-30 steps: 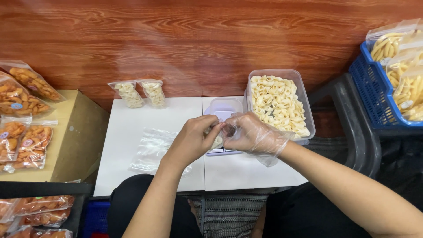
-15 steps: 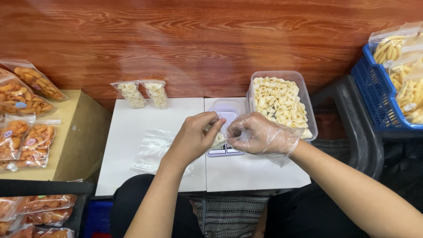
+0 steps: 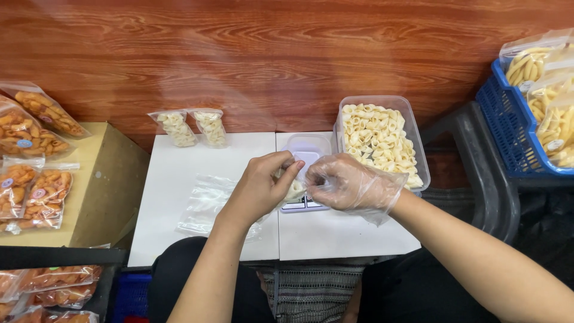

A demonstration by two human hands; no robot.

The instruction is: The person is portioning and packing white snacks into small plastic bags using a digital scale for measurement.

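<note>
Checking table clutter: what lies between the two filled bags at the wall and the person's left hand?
In the head view, a pile of empty clear bags lies between the filled bags and the left hand, on the white table.

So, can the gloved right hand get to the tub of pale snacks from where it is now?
Probably yes. The tub stands open just behind the right hand, nothing lying between them, though that hand now grips a small bag.

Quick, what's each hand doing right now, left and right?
Left hand: bare, closed, pinching the small clear bag of pale snacks above the scale.
Right hand: in a clear glove, fingers closed on the same bag.
</note>
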